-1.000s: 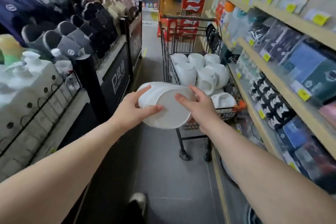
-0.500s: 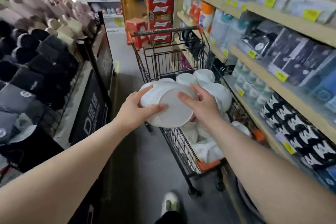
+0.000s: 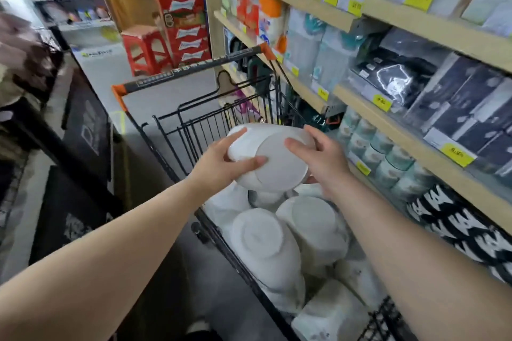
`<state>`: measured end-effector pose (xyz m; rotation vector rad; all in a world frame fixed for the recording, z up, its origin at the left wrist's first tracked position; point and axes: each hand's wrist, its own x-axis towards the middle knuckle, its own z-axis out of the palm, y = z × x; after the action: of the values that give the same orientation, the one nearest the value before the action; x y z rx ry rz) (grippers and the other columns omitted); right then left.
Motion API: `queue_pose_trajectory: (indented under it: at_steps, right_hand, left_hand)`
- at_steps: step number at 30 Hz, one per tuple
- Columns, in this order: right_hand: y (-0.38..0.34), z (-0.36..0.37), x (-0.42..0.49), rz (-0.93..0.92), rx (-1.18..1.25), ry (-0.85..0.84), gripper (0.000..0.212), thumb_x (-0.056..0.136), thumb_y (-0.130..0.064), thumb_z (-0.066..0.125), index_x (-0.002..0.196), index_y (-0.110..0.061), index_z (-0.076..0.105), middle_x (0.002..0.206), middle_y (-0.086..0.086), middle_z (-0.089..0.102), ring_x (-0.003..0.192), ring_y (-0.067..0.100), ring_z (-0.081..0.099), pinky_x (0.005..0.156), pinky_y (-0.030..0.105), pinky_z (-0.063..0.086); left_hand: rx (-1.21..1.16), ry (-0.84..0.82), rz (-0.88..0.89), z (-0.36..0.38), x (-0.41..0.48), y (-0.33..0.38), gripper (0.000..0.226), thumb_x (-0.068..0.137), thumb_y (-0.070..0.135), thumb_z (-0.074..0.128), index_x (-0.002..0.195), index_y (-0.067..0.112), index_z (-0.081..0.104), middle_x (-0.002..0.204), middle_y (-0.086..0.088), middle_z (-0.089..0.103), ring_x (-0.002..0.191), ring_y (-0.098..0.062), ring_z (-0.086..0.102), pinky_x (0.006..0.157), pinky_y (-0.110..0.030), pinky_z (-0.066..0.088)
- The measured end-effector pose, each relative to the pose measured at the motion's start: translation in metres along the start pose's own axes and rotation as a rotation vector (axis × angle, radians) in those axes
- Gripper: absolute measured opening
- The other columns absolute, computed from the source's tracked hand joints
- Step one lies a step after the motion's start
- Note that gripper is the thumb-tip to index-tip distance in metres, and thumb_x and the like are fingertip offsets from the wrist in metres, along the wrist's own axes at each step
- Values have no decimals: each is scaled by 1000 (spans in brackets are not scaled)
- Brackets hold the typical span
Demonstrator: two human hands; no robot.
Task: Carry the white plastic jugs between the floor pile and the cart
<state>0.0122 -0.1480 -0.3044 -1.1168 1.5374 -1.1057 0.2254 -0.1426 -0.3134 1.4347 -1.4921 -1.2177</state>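
The shopping cart (image 3: 155, 130) stood in the aisle beside the wooden shelves (image 3: 388, 102), its basket heaped with upturned white bowls (image 3: 266, 238). Directly above that heap hung the stack of white bowls (image 3: 274, 158), tilted with its flat base toward the camera and rims facing away and down. Both hands shared it evenly: the left hand (image 3: 219, 163) gripped the left edge, thumb across the base, and the right hand (image 3: 324, 158) clasped the right edge, fingers curled round the rim.
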Motion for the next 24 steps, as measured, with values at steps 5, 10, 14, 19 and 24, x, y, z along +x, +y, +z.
queue_pose_trajectory:
  at_steps: [5,10,14,19,24]
  right_hand:
    - [5,4,66,72,-47,140,98,44,-74,74,134,-46,49,137,-6,53,117,25,57,88,53,54]
    - [9,16,119,193,-52,361,100,43,-77,70,135,-43,50,138,-4,51,115,25,58,89,52,54]
    - [16,27,155,242,-94,452,92,46,-76,65,133,-46,51,130,-5,58,108,21,63,86,49,56]
    - [19,37,181,234,-113,490,70,53,-72,64,121,-64,49,129,-16,59,110,5,58,90,29,49]
    - [23,49,201,269,-127,527,61,59,-80,58,118,-69,47,140,0,50,131,20,44,109,45,38]
  left_hand:
    - [-75,-182,-52,3,104,-13,85,51,63,86,128,46,54,119,6,67,102,-13,68,91,-36,56]
    - [-116,-419,-80,7,199,-13,65,63,45,86,122,34,60,103,7,74,93,-15,71,73,-28,59]
    - [-142,-526,-121,7,258,-24,67,67,45,84,126,25,60,109,2,72,92,-14,71,69,-23,57]
    - [-160,-553,-245,7,303,-36,82,72,55,71,143,30,40,129,-3,58,99,-19,66,61,-27,57]
    - [-25,-543,-190,9,322,-44,84,74,81,50,146,57,13,140,15,48,120,-19,54,94,-38,52]
